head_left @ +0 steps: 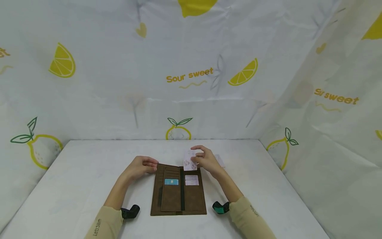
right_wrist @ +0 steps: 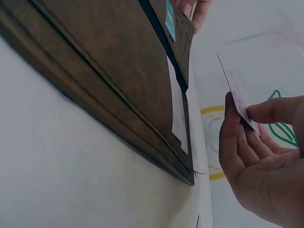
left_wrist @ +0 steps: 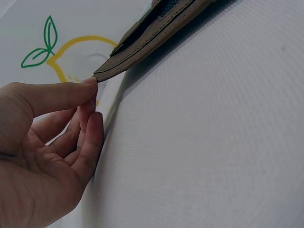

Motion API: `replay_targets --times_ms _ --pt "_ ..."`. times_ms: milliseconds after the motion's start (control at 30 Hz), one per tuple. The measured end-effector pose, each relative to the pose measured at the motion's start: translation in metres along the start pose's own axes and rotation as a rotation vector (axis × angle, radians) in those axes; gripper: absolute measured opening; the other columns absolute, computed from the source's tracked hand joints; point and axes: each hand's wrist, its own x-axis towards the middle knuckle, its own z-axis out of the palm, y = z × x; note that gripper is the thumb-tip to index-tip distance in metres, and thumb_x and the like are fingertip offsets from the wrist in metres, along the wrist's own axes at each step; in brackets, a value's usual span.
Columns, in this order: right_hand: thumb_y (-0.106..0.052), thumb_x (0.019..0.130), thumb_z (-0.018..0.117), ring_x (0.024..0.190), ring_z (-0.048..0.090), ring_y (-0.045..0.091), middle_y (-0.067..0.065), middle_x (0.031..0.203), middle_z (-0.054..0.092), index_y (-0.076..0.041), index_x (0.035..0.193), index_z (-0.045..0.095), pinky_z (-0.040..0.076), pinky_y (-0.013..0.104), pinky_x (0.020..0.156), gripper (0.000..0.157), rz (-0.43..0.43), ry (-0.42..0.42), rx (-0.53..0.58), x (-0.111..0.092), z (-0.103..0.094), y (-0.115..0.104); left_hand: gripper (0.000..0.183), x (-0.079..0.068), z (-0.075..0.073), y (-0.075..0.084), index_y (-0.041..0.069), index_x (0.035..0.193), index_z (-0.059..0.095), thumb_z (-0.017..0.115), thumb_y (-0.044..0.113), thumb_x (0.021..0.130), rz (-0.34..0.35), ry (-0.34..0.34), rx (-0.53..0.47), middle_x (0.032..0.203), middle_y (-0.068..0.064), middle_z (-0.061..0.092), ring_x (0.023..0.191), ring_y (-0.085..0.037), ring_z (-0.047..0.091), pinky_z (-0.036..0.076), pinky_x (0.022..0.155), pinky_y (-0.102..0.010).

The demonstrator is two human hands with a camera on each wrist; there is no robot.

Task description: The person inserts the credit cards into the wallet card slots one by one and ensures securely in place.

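A brown wallet (head_left: 194, 199) lies spread out on the table, its fold running away from me. My left hand (head_left: 141, 168) pinches its far left corner between thumb and fingers; the left wrist view has that corner (left_wrist: 111, 69) slightly raised. A whitish printed card (head_left: 189, 161) is pinched by my right hand (head_left: 207, 161), upright above the wallet's far right edge. In the right wrist view this card (right_wrist: 237, 97) shows nearly edge-on, apart from the wallet. Pale cards (head_left: 192, 180) peek from the wallet's right pocket, and a blue card (head_left: 171, 181) sits in a left slot.
Behind my right hand, another pale card (head_left: 220, 160) lies on the white table (head_left: 89, 182), partly covered by the hand. A lemon-printed cloth (head_left: 119, 83) hangs along the back and sides. Dark wrist devices (head_left: 130, 211) jut inward from both forearms.
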Motion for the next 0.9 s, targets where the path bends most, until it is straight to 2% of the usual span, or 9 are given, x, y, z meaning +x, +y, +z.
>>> replay_targets --times_ms 100,200,333,500,633,900 --pt "-0.001 0.100 0.065 0.079 0.061 0.014 0.000 0.084 0.062 -0.002 0.150 0.054 0.063 0.029 0.076 0.051 0.010 -0.043 0.016 0.002 0.011 -0.002 0.030 0.001 -0.001 0.000 -0.007 0.125 0.074 0.076 0.004 0.097 0.002 -0.006 0.003 0.104 -0.006 0.081 0.089 -0.004 0.069 0.054 0.078 -0.023" --pt "0.001 0.099 0.063 0.077 0.060 0.015 -0.001 0.083 0.059 -0.002 0.149 0.054 0.062 0.029 0.074 0.051 0.021 -0.059 0.028 0.002 0.018 -0.003 0.030 0.001 0.000 0.000 -0.005 0.124 0.074 0.077 0.005 0.097 -0.006 -0.001 -0.003 0.105 -0.007 0.081 0.089 -0.006 0.070 0.055 0.078 -0.024" --pt "0.003 0.098 0.062 0.077 0.060 0.016 0.000 0.084 0.060 -0.003 0.149 0.053 0.063 0.032 0.076 0.052 0.021 -0.075 0.033 0.003 0.024 -0.005 0.030 0.001 0.001 0.000 -0.005 0.124 0.074 0.079 0.005 0.096 -0.010 0.009 -0.005 0.107 -0.010 0.081 0.090 -0.008 0.070 0.056 0.077 -0.025" --pt "0.004 0.099 0.064 0.078 0.066 0.014 0.006 0.094 0.065 -0.002 0.149 0.052 0.066 0.036 0.080 0.052 -0.024 -0.148 0.028 0.005 0.031 -0.007 0.030 0.000 0.001 0.000 -0.006 0.124 0.074 0.078 0.004 0.096 -0.006 0.012 -0.005 0.105 -0.009 0.081 0.089 -0.008 0.070 0.055 0.077 -0.024" --pt "0.005 0.101 0.067 0.081 0.071 0.013 0.010 0.102 0.068 -0.002 0.149 0.053 0.067 0.035 0.078 0.051 -0.062 -0.204 0.010 0.006 0.040 -0.006 0.029 -0.001 0.002 0.001 -0.006 0.124 0.073 0.078 0.004 0.097 -0.009 0.019 -0.004 0.106 -0.010 0.080 0.089 -0.009 0.070 0.056 0.078 -0.025" --pt "0.007 0.100 0.067 0.080 0.073 0.012 0.006 0.099 0.062 -0.002 0.147 0.055 0.067 0.037 0.076 0.049 -0.086 -0.227 -0.008 0.005 0.049 -0.004 0.029 -0.001 0.003 0.002 -0.007 0.124 0.073 0.077 0.004 0.097 -0.003 0.009 -0.010 0.107 -0.012 0.080 0.089 -0.009 0.070 0.056 0.078 -0.025"
